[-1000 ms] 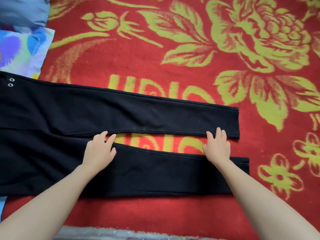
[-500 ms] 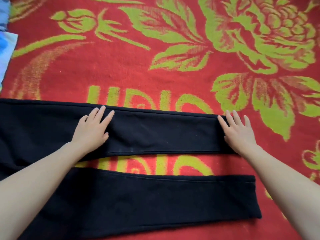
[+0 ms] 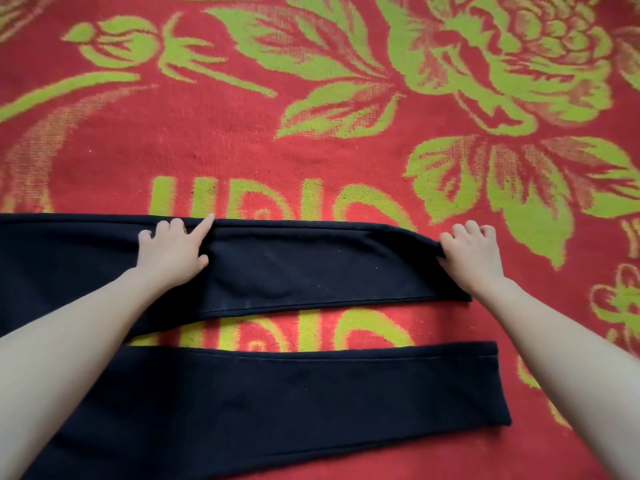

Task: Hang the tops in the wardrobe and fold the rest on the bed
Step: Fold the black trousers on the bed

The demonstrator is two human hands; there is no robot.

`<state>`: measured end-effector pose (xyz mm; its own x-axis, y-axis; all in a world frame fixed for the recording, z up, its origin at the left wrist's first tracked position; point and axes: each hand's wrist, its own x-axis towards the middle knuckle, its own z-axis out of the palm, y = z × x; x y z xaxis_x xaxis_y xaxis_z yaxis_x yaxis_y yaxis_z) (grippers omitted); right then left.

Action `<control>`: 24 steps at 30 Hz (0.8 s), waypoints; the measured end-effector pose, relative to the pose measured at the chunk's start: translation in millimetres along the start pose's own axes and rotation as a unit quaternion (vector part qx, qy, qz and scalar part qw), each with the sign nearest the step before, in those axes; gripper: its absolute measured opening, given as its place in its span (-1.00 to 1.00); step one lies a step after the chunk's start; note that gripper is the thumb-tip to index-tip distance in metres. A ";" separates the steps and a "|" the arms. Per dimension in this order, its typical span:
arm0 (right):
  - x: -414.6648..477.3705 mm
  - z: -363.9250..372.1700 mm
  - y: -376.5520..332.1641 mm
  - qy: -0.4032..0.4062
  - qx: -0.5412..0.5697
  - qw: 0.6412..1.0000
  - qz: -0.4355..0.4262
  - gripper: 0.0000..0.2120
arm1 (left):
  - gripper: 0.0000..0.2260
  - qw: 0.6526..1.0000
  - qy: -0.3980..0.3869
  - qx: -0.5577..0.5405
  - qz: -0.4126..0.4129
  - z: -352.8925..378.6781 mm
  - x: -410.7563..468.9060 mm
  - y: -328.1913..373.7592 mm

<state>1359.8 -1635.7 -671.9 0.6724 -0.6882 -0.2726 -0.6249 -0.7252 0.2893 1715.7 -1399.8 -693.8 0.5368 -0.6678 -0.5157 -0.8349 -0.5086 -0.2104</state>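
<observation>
The light was bright, even and diffuse, its source not clear, and shadows were faint and soft-edged. The black trousers (image 3: 311, 271) showed as a dark mass with little detail. The red and green blanket (image 3: 311, 140) looked fairly sharp in the middle, while wide-angle stretch swelled the forearms (image 3: 86, 323) toward the lower corners.

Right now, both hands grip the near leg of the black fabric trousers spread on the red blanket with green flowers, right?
Not quite. The head view shows the left hand and right hand gripping the far leg of the black fabric trousers on the red blanket with green flowers.
</observation>
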 end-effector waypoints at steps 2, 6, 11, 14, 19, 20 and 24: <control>-20.1 8.0 7.0 0.079 0.032 0.996 -0.027 -0.72 | -0.44 1.000 0.015 -0.018 -0.016 -2.5 -3.7 3.7; -67.1 28.1 17.8 0.225 0.049 0.963 -0.141 -0.87 | -0.66 0.992 0.111 -0.007 0.059 -2.0 -13.8 7.6; -123.8 41.9 16.1 0.233 0.052 0.956 -0.171 -0.81 | -0.58 0.983 0.096 -0.015 0.154 -3.9 -46.1 16.8; -149.2 44.5 12.2 0.223 0.057 0.962 -0.147 -0.80 | -0.71 0.944 0.218 -0.026 0.246 16.8 -82.0 10.2; -193.6 56.5 3.9 0.183 0.046 0.972 -0.142 -0.78 | -0.57 0.928 0.246 -0.001 0.282 69.4 -161.6 17.8; -206.0 61.2 3.5 0.167 0.039 0.975 -0.144 -0.79 | -0.57 0.922 0.243 0.011 0.303 82.8 -179.8 23.8; -242.5 81.1 -0.8 0.095 0.024 0.988 -0.123 -0.70 | -0.54 0.936 0.182 0.011 0.301 130.1 -231.5 50.7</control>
<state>1165.1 -1470.2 -680.5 0.8656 -0.4778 -0.1501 -0.4488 -0.8730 0.1908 1533.2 -1200.2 -693.1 -0.0297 -0.9728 -0.2296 -0.9996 0.0284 0.0090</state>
